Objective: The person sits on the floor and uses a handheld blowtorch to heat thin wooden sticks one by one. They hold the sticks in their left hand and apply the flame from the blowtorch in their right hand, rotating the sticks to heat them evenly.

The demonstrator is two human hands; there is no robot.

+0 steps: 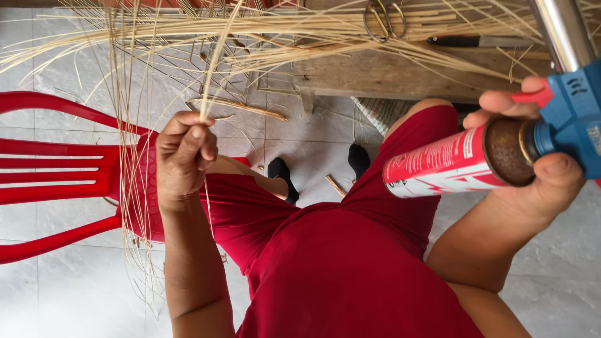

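Note:
My left hand (184, 153) is closed around thin pale straw-like strands (216, 59) that rise from my fist and fan out toward the top. More strands (134, 206) hang down past my left forearm. My right hand (532, 181) grips a red gas canister (441, 164) fitted with a blue torch head (573, 122) and a shiny metal nozzle (560, 31); my fingers wrap over the top by a red lever. I wear red clothing (338, 256) and sit above a tiled floor.
A red plastic chair (56, 166) stands at the left. A wooden bench (388, 72) at the top carries a heap of strands, scissors (383, 19) and a dark-handled knife (476, 41). Bamboo slivers (241, 107) lie on the grey tiles.

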